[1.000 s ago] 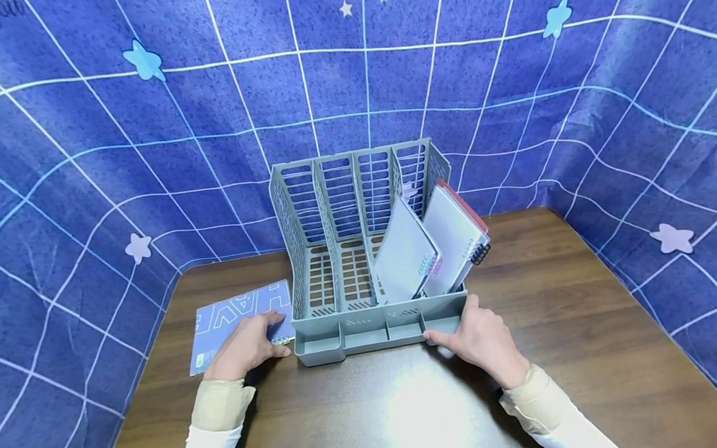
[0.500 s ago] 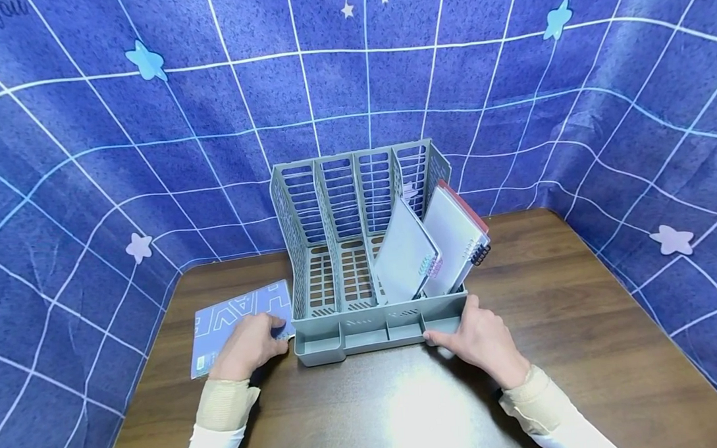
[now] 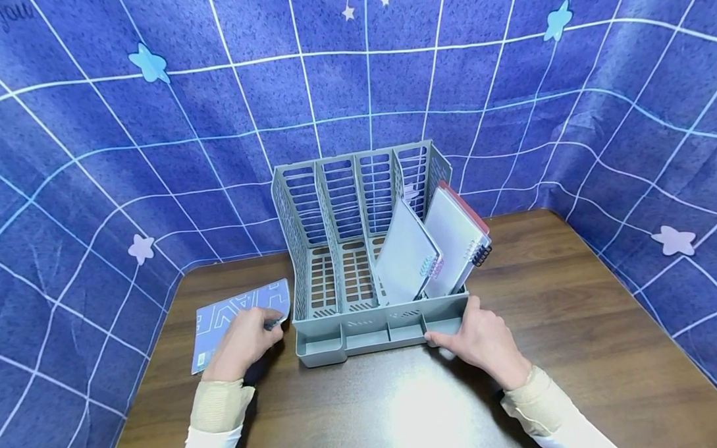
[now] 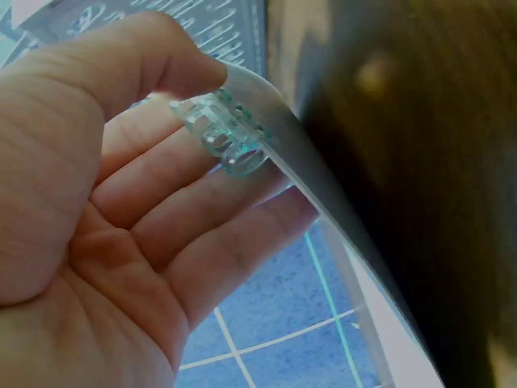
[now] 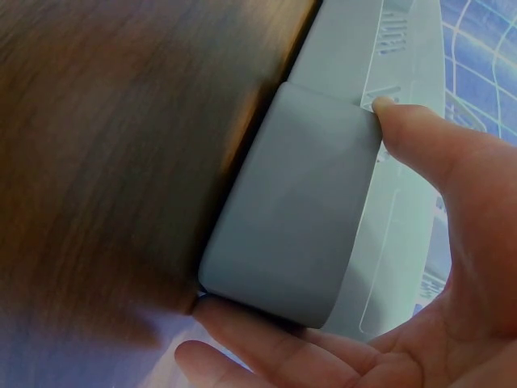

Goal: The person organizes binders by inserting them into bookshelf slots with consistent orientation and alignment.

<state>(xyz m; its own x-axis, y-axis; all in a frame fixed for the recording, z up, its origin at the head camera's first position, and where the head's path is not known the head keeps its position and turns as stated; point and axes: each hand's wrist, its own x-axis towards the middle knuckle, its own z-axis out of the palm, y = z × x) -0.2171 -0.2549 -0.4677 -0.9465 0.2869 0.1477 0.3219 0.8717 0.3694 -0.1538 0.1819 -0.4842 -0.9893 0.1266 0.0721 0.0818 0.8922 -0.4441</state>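
Note:
A blue spiral notebook (image 3: 219,316) with white lettering lies on the table at the left, its ringed edge raised. My left hand (image 3: 244,340) pinches that edge between thumb and fingers; clear greenish rings (image 4: 222,133) show beside the fingers in the left wrist view. To its right stands a grey file organizer (image 3: 364,316) with tall slots and a shallow front tray. My right hand (image 3: 486,341) grips the organizer's front right corner, thumb on the tray's upper edge and fingers around its end. The organizer's end wall (image 5: 291,210) fills the right wrist view's middle.
Several spiral notebooks (image 3: 404,255) lean in the organizer's right-hand slots, one with a red cover (image 3: 466,207). A blue grid-patterned cloth (image 3: 224,123) hangs behind and at both sides. The brown wooden table (image 3: 551,296) extends right and in front.
My left hand has taken hold of the notebook's ringed edge and lifted it slightly, so the cover now bends upward. My right hand has stayed on the organizer's corner.

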